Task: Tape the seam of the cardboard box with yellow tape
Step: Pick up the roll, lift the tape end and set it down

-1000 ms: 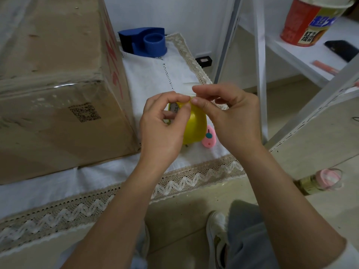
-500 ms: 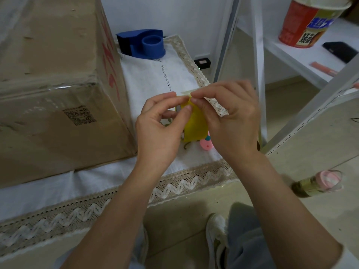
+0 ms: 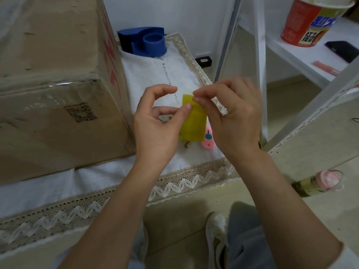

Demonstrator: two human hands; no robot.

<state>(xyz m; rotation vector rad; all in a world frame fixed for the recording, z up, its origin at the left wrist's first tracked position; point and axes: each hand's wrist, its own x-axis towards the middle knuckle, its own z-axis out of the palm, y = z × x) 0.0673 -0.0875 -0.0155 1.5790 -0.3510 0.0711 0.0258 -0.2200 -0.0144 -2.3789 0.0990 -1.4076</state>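
A yellow tape roll [image 3: 193, 123] is held edge-on above the white cloth, between both hands. My left hand [image 3: 157, 129] grips the roll from the left, thumb against its side. My right hand [image 3: 231, 113] pinches the loose tape end at the roll's top with thumb and forefinger. The large cardboard box [image 3: 52, 84] stands to the left on the table, its top edge covered with clear tape. Neither hand touches the box.
A blue tape dispenser [image 3: 143, 42] sits behind, on the lace-edged white cloth [image 3: 171, 74]. A pink cutter [image 3: 208, 140] lies under the roll. White shelf legs [image 3: 260, 65] rise on the right, holding a noodle cup [image 3: 308, 22] and phone [image 3: 342, 50]. A bottle [image 3: 318, 183] lies on the floor.
The roll has turned from rounded to edge-on, and a short flat length of yellow tape now shows at its top. Both hands drifted slightly apart.
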